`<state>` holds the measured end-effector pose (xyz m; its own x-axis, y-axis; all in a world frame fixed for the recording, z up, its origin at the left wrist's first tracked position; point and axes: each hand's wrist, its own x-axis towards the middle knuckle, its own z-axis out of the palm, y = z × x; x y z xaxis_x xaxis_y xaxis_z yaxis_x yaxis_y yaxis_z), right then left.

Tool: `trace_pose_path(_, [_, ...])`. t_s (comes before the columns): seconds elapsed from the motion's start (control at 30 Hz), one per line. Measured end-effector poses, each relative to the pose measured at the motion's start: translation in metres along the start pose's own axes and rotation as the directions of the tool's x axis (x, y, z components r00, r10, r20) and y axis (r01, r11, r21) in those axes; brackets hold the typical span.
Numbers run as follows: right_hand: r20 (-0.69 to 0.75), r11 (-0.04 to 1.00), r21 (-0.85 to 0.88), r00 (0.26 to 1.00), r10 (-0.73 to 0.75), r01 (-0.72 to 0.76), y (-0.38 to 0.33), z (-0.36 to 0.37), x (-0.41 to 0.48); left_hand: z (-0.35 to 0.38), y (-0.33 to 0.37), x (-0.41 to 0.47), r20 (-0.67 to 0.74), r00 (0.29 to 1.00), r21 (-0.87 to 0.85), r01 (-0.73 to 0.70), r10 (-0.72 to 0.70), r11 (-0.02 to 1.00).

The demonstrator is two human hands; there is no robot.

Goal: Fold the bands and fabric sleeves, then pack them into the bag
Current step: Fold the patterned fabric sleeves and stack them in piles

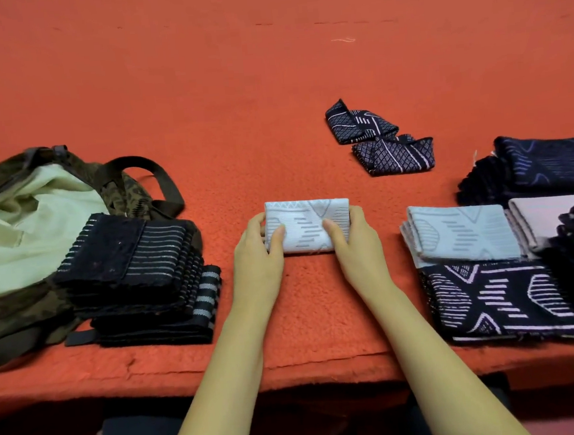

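Left hand [258,245] and right hand [353,236] pinch the folded pale sleeve [308,220], right of the camouflage bag [18,317]; better press its edges level.

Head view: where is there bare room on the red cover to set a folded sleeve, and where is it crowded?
Free: the far red cover beyond the crumpled dark sleeve; also the middle strip between the dark band stack and the pale folded pile, around the white sleeve. Crowded: left by the bag, and the right edge.
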<state>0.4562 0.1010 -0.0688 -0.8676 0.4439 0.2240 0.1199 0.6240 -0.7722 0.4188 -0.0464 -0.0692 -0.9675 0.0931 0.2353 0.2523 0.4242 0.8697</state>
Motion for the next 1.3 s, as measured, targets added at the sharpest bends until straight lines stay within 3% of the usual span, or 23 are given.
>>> trace_pose_path(0.23, [-0.021,0.997,-0.018,0.997,-0.074,0.073,0.006,0.000,-0.004,0.006,-0.003,-0.001,-0.058,0.998,0.239,-0.021,0.036,0.971])
trace_pose_path(0.53, [-0.077,0.997,0.041,0.995,-0.068,0.071,0.005,0.000,-0.003,0.007,0.000,0.000,-0.051,0.999,0.231,0.008,0.004,0.973])
trace_pose_path(0.8, [-0.038,0.951,-0.308,0.998,-0.050,0.036,0.004,0.005,-0.003,0.009,0.001,-0.002,-0.012,1.000,0.336,-0.017,0.023,0.942])
trace_pose_path(1.17, [0.092,0.871,-0.490,0.996,-0.002,0.047,0.004,0.006,0.001,0.011,-0.002,0.003,0.095,0.994,0.526,-0.005,-0.053,0.850])
trace_pose_path(1.3, [0.072,0.894,-0.440,0.996,-0.051,0.078,0.002,0.005,0.001,0.010,0.000,0.004,0.126,0.990,0.546,-0.014,-0.065,0.838])
